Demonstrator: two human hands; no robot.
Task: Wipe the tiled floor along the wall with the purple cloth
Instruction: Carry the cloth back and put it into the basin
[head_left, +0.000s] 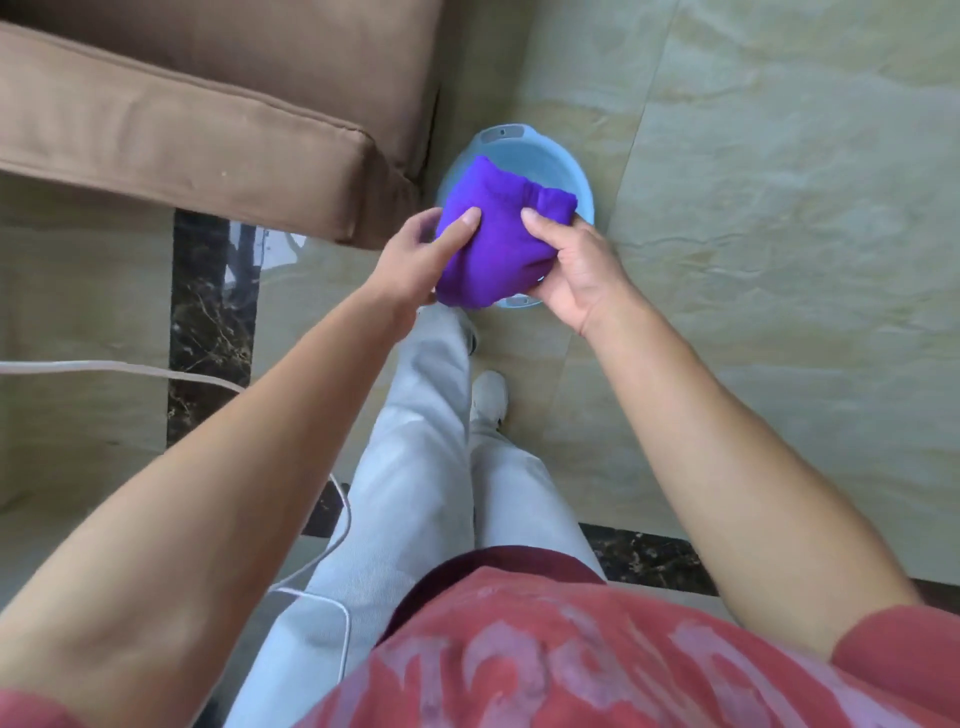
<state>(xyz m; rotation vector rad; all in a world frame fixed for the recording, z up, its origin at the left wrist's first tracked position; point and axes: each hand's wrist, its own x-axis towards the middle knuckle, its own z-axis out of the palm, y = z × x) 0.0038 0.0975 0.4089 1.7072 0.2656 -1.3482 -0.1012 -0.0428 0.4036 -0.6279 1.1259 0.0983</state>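
Two bare forearms rise from the frame's bottom; the left hand (415, 254) and right hand (576, 275) both clamp the bunched purple cloth (498, 234) at centre, above a blue basin (566, 166) on the tiled floor (779, 208), beside a brown sofa (208, 130) upper left.

No words or numbers can be read anywhere here. The red shirt (597, 670) carries a faded pale print, perhaps lettering, too worn and blurred to make out.

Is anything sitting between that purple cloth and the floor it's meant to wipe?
Yes. Both hands, left hand and right hand, hold the purple cloth bunched up above a blue basin standing on the tiled floor. Bare tiles lie open to the right.
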